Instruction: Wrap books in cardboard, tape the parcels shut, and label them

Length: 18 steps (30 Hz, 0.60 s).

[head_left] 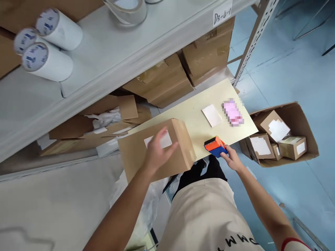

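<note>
A closed cardboard box (154, 150) rests on the pale yellow tabletop (193, 118), with a white label (165, 139) on its upper face. Over that label hovers my left hand (158, 153), fingers spread and slightly blurred, holding nothing; whether it touches the box I cannot tell. My right hand (232, 158) grips an orange and blue tape dispenser (216, 146) near the table's front edge, to the right of the box. Farther back on the tabletop lie a small white pad or stack of labels (211, 115) and a blurred-out pink item (232, 112).
Behind the table stands a shelf (167, 38) with white rolls (48, 61) and a wide tape roll (128, 12) on it. Large cartons (209, 48) sit underneath. To the right, an open carton (307, 129) holds several small labelled boxes. Clear plastic (149, 202) hangs below the table.
</note>
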Each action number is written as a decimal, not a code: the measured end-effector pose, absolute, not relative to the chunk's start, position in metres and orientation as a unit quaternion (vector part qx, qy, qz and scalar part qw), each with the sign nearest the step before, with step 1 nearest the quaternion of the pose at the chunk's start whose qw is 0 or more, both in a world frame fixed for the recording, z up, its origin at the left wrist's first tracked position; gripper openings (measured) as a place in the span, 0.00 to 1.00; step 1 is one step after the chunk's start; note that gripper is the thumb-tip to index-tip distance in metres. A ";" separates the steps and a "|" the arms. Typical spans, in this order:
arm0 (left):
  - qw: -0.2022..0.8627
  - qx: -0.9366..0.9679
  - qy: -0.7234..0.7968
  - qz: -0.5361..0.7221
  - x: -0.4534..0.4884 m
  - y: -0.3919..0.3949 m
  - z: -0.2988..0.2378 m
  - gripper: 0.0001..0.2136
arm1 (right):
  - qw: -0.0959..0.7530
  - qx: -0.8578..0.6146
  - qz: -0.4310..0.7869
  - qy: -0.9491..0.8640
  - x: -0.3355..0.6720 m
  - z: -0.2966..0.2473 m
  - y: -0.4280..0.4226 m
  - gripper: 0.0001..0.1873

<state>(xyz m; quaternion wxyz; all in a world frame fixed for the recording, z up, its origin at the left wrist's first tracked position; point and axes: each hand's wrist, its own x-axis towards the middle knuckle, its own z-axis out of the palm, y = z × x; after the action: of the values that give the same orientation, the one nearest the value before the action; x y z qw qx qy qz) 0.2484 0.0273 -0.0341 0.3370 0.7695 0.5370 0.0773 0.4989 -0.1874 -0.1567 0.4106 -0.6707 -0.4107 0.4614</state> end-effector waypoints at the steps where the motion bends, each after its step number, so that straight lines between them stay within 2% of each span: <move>1: 0.406 0.766 0.498 0.032 0.276 0.029 -0.034 0.36 | 0.421 -0.658 0.481 -0.399 0.498 -0.154 -0.188 0.23; 3: 0.502 0.752 0.423 -0.066 0.322 0.032 -0.039 0.31 | 0.440 -0.637 0.510 -0.374 0.495 -0.152 -0.189 0.26; 6: 0.530 0.760 0.340 -0.164 0.361 0.036 -0.051 0.18 | 0.470 -0.608 0.551 -0.326 0.489 -0.157 -0.187 0.29; 12: 0.367 0.825 0.326 -0.282 0.394 0.064 -0.085 0.16 | 0.527 -0.560 0.627 -0.125 0.465 -0.178 -0.163 0.35; 15: 0.312 0.813 0.298 -0.392 0.395 0.086 -0.112 0.14 | 0.504 -0.546 0.670 -0.018 0.452 -0.187 -0.154 0.36; 18: 0.275 0.810 0.273 -0.439 0.382 0.109 -0.134 0.12 | 0.465 -0.528 0.709 0.036 0.442 -0.197 -0.166 0.34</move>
<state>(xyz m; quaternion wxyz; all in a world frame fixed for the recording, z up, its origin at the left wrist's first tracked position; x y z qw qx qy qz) 0.3822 0.1086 -0.1336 0.2751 0.8104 0.2732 -0.4393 0.4416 -0.1661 -0.1972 0.4654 -0.5281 0.0362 0.7094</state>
